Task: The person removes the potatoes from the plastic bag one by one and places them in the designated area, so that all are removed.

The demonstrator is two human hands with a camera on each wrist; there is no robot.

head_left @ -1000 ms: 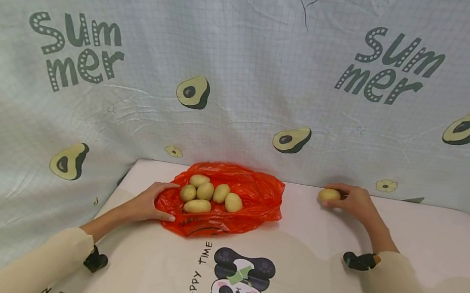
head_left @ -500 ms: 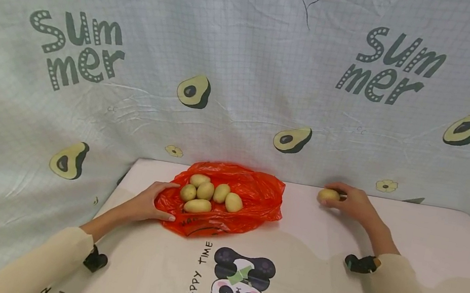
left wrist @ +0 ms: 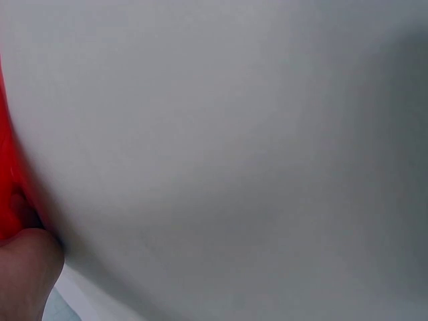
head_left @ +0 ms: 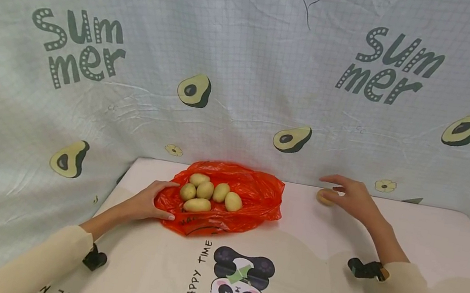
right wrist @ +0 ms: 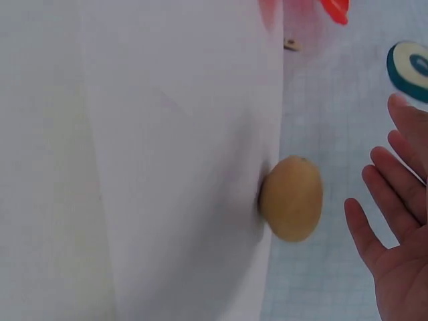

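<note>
A red plastic bag (head_left: 259, 199) lies spread at the back of the table, with several potatoes (head_left: 205, 190) in its opening. My left hand (head_left: 147, 203) holds the bag's left edge, thumb in front and fingers behind; only the thumb (left wrist: 30, 271) and a strip of red show in the left wrist view. Away to the right, a single potato (right wrist: 293, 199) sits on the table near its back edge. Just over it is my right hand (head_left: 355, 199), fingers extended and apart from the potato, as the right wrist view shows.
The white table (head_left: 310, 281) has printed pandas and lettering. Directly behind its back edge hangs a pale curtain (head_left: 247, 66) printed with avocados. A dark wrist camera (head_left: 367, 270) sticks out under the right forearm, another (head_left: 94, 258) under the left.
My right hand has let go of the single potato, opened its fingers and lifted slightly off it. The potato stays by the back edge. My left hand and the bag have not moved.
</note>
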